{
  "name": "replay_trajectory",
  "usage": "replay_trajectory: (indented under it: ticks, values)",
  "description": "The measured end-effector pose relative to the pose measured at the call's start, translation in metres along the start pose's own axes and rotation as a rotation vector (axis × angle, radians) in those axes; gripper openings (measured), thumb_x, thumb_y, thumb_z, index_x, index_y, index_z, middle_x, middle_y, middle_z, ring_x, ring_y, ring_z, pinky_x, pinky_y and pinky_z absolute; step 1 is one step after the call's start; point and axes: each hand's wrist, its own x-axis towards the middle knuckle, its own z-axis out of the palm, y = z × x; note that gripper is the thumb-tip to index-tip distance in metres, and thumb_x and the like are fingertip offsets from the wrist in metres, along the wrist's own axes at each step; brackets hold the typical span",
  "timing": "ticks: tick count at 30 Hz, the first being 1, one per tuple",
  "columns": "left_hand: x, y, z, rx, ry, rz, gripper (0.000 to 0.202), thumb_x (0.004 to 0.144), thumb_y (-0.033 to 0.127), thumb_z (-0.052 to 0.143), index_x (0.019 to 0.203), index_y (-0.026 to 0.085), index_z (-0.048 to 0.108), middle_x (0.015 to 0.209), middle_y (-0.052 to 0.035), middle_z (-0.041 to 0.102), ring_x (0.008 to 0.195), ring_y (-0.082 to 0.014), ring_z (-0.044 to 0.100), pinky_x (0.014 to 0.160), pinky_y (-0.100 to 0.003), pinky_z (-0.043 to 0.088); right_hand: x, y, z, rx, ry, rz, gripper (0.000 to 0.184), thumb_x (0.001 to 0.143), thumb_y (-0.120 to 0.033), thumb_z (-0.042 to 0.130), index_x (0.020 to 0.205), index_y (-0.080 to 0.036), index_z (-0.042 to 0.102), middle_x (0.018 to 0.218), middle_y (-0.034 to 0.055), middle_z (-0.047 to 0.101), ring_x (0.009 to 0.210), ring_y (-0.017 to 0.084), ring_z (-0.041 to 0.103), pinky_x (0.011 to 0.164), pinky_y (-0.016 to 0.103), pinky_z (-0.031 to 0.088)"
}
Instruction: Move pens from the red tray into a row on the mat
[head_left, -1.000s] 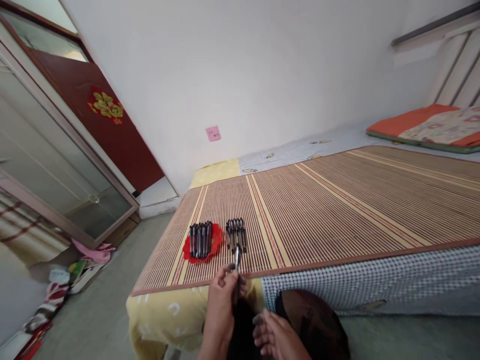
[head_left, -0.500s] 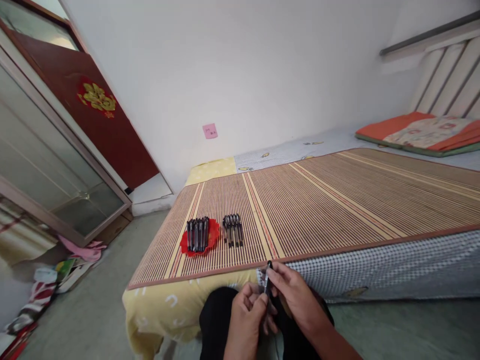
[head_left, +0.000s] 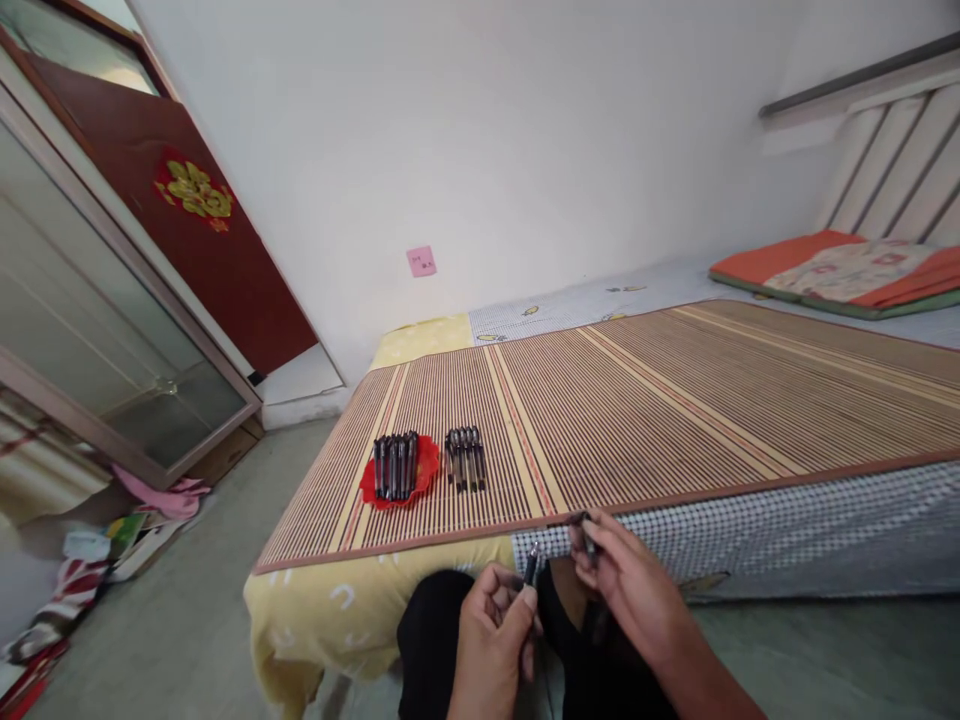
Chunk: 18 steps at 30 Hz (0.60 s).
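My left hand [head_left: 493, 625] is closed around an uncapped pen [head_left: 531, 566], its tip pointing up and away from me. To the right, my right hand [head_left: 619, 565] pinches a dark pen cap [head_left: 589, 538], apart from the pen. Both hands are over my lap, just in front of the bed's near edge. Farther off on the mat, several dark pens [head_left: 395, 468] lie side by side on a red flower-shaped tray [head_left: 429, 462]. Beside it, another row of pens [head_left: 466, 460] rests directly on the mat.
A striped bamboo mat [head_left: 637, 400] covers much of the bed. A folded orange quilt [head_left: 787, 257] lies at the far right by the white headboard. My black-clad knees [head_left: 431, 640] are under my hands. Clothes and other items [head_left: 82, 580] are on the floor at left.
My right hand has moved right, drawing the cap off the pen. The pen's tip is now bare. My left hand has stayed nearly in place, and the pens on the bed have not moved.
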Motion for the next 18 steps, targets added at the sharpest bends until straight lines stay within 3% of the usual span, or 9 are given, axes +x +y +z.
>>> replay_trajectory:
  ticks: [4, 12, 15, 18]
  values:
    - [-0.002, 0.003, 0.003, 0.067, 0.060, 0.064, 0.047, 0.070, 0.057, 0.080, 0.077, 0.019, 0.052, 0.058, 0.0061, 0.047, 0.044, -0.0060, 0.033, 0.039, -0.017, 0.027, -0.010, 0.015, 0.011, -0.287, -0.181, -0.001, 0.040, 0.076, -0.056, 0.073, 0.075, -0.019, 0.060, 0.051, -0.0081, 0.041, 0.043, 0.007, 0.032, 0.042, 0.021, 0.025]
    - [-0.010, 0.003, 0.005, 0.224, 0.221, 0.185, 0.034, 0.073, 0.042, 0.080, 0.075, 0.017, 0.058, 0.057, 0.0072, 0.040, 0.051, -0.0079, 0.033, 0.048, -0.018, 0.029, -0.018, 0.011, 0.021, -0.448, -0.206, -0.103, 0.037, 0.077, -0.056, 0.071, 0.075, -0.020, 0.064, 0.050, -0.0070, 0.039, 0.045, 0.008, 0.031, 0.043, 0.023, 0.025]
    - [-0.011, 0.001, 0.004, 0.212, 0.155, 0.165, 0.040, 0.077, 0.053, 0.075, 0.073, 0.018, 0.055, 0.057, 0.0056, 0.045, 0.046, -0.0076, 0.035, 0.043, -0.019, 0.028, -0.019, 0.011, 0.018, -0.461, -0.204, -0.122, 0.035, 0.078, -0.055, 0.071, 0.076, -0.020, 0.066, 0.050, -0.0059, 0.041, 0.045, 0.009, 0.033, 0.043, 0.023, 0.025]
    - [-0.008, -0.002, 0.003, 0.128, 0.002, 0.077, 0.050, 0.080, 0.066, 0.065, 0.071, 0.019, 0.052, 0.057, 0.0022, 0.053, 0.039, -0.0078, 0.039, 0.039, -0.021, 0.030, -0.019, 0.010, 0.017, -0.467, -0.204, -0.118, 0.036, 0.078, -0.056, 0.071, 0.080, -0.020, 0.067, 0.050, -0.0058, 0.041, 0.045, 0.009, 0.034, 0.043, 0.023, 0.026]
